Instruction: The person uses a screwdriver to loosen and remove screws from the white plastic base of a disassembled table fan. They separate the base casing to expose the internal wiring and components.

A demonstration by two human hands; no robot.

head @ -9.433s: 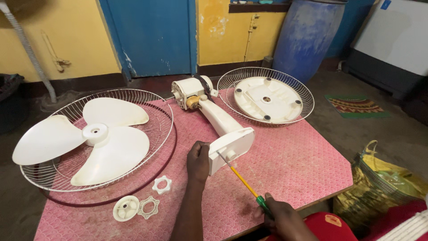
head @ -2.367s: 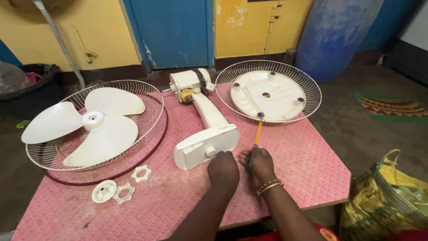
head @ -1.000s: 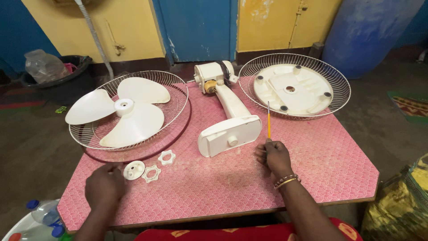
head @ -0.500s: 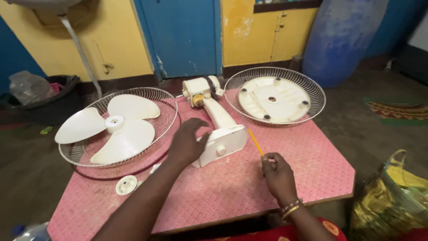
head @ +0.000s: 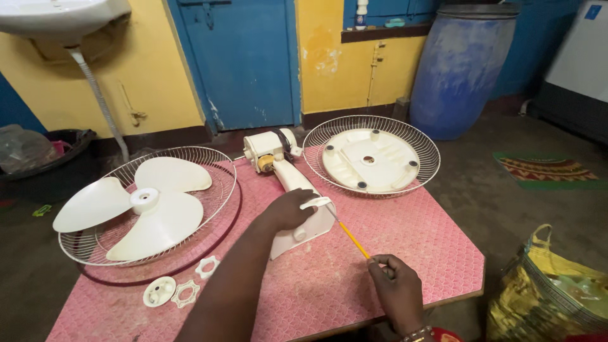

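- The fan body (head: 288, 183) lies mid-table (head: 430, 240), under my left hand (head: 288, 210).
- My right hand (head: 396, 291), nearer the front edge, holds the screwdriver (head: 348, 233), which points at that body.
- The blade (head: 136, 206) sits in a grille (head: 215, 168) on the left.
- The second grille (head: 424, 142) lies behind, to the right.
- Three small rings (head: 183, 292) lie before the blade.

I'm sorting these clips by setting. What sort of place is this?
Probably a home yard or wash area used for small repairs, not a proper workshop: a white wall-mounted sink, a large blue plastic barrel, and a dismantled white fan body on a pink-clothed table.
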